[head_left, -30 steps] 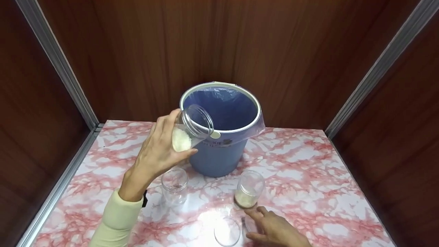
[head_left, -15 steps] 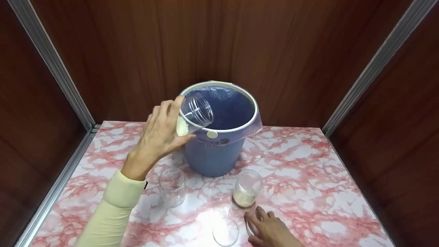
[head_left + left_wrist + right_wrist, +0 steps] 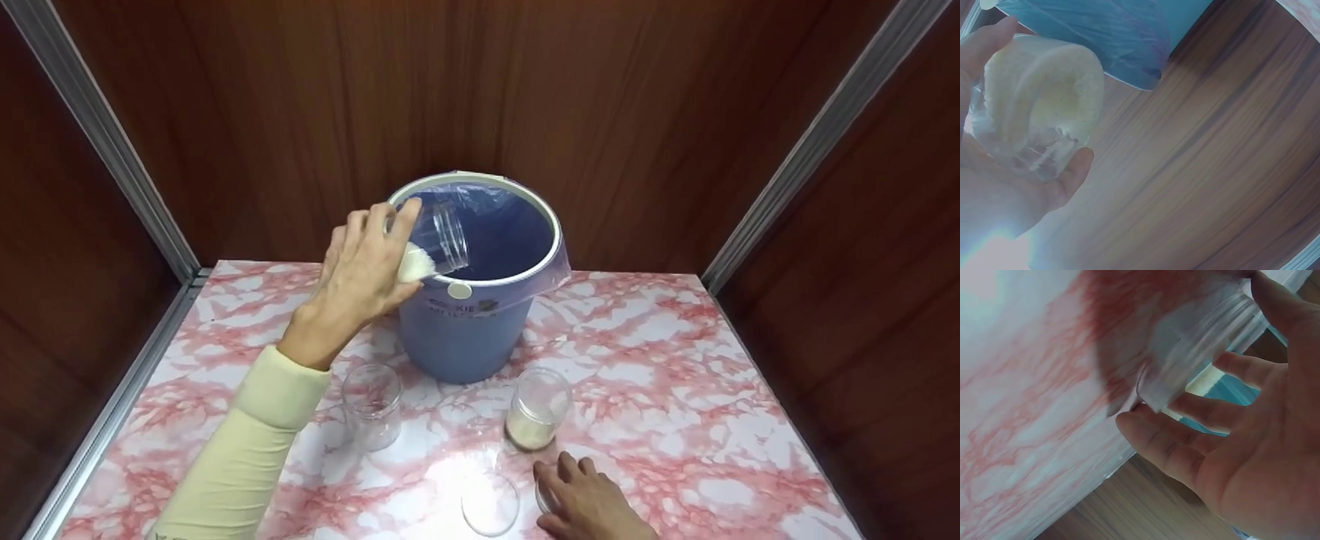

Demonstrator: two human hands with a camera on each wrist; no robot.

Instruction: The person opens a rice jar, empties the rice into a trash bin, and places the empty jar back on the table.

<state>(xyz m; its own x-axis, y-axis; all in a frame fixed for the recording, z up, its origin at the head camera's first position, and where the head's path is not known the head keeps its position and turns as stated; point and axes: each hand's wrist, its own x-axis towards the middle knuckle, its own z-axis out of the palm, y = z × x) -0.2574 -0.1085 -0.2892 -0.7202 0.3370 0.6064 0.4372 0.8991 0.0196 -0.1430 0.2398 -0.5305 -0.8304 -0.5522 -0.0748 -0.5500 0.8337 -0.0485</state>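
My left hand (image 3: 367, 259) grips a clear screw-top jar (image 3: 441, 232) tilted sideways, its mouth over the bin opening. White grainy stuff (image 3: 417, 264) lies along the lower side of that jar; in the left wrist view it shows through the jar's base (image 3: 1055, 101). The blue bin (image 3: 465, 345) has a pale rim and a clear plastic liner. Low on the table, my right hand (image 3: 592, 499) has thumb and fingers around the edge of a clear round lid (image 3: 547, 493), mostly hidden by the hand. In the right wrist view, the fingertips (image 3: 1134, 424) lie near the marbled tabletop.
A second clear jar (image 3: 532, 427) with some pale grains stands just beyond my right hand. Another clear jar (image 3: 373, 409) stands left of it, in front of the bin. A clear disc-like lid (image 3: 490, 507) lies on the red-and-white marbled table (image 3: 645, 375). Brown wood-patterned panels enclose the table.
My left hand has moved the jar further over the bin and tipped it more, and the white grains have shifted toward its mouth. The right hand's fingers have closed in around the lid.
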